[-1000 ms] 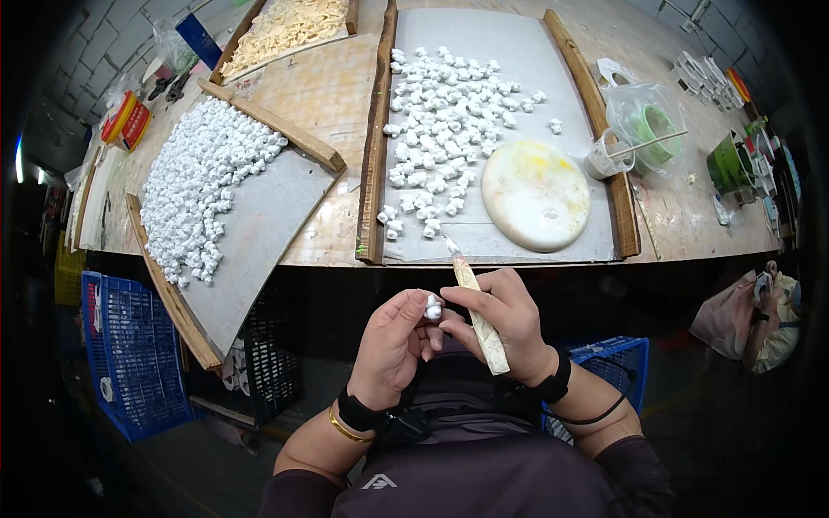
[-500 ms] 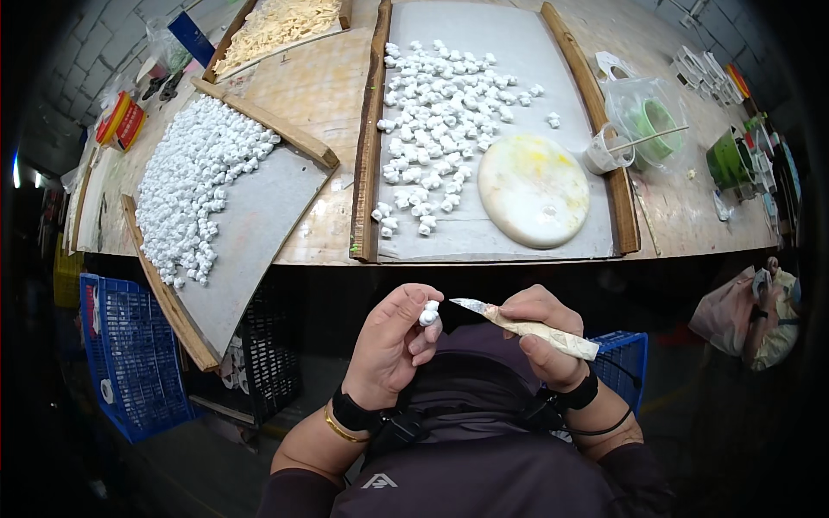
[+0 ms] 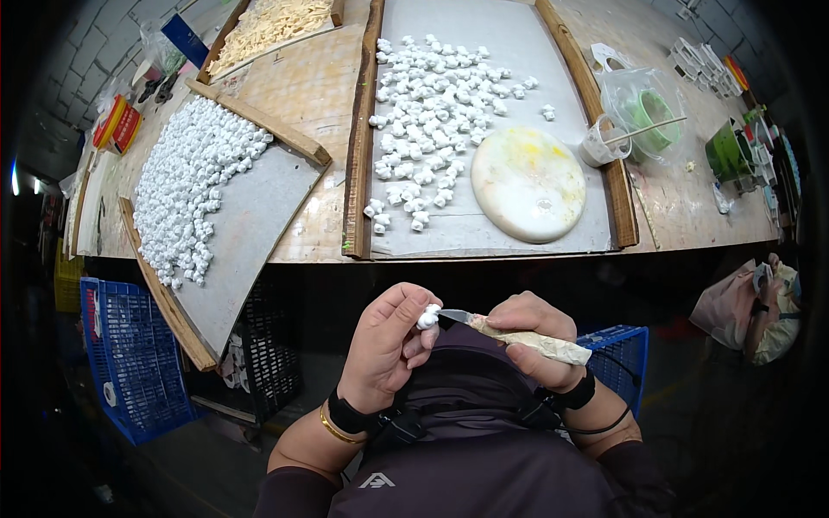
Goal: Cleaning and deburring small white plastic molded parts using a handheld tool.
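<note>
Pinching white piece, left fingers; right fingers clasping knife, tip at piece.

"What sort of place is this?"

"A workshop. A long wooden workbench carries wood-edged boards spread with batches of small white knobbly pieces."

"What else shows it?"

"Grey block walls, blue plastic crates below bench height, a stick in a white cup. Those glows at the dark left edge may be lamps."
</note>
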`<state>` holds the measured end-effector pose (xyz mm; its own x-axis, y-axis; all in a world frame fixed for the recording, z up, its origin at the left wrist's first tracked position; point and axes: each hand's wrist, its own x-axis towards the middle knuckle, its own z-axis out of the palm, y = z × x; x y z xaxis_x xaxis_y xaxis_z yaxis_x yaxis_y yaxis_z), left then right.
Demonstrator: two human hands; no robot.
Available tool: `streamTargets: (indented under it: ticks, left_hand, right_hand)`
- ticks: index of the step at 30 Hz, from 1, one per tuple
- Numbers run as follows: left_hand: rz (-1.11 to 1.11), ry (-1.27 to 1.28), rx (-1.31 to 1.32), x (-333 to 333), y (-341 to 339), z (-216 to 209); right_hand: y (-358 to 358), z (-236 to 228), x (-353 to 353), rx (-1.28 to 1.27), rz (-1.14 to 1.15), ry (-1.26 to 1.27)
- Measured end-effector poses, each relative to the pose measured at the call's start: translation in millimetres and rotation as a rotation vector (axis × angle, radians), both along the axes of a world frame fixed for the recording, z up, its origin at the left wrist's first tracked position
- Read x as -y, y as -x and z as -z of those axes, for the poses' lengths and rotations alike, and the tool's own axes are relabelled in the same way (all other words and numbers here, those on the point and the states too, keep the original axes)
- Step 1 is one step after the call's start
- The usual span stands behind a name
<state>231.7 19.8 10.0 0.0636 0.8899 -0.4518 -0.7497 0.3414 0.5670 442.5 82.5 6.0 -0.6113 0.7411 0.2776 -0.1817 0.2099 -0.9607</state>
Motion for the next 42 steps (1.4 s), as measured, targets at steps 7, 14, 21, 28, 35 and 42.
streamTargets:
  ticks: [7,14,21,28,35,42]
  left_hand:
    - [0.01,0.005,0.018,0,0,0]
    - [0.008,-0.009,0.024,0,0,1]
    - [0.004,-0.014,0.029,0,1,2]
    - [-0.036,-0.039,-0.028,0,-2,3]
    - [-0.079,-0.061,-0.13,-1,-6,6]
    - [-0.067,-0.101,-0.084,0,-8,4]
  right_hand:
    - [1,-1,0,0.018,0.005,-0.026]
    - [0,1,1,0.015,0.018,-0.018]
    - [0,1,2,0.028,0.035,-0.01]
    - [-3,5,6,0.014,0.13,0.058]
    - [8,1,8,0.118,0.227,-0.078]
    - [40,-7,-2,0.188,0.317,-0.506]
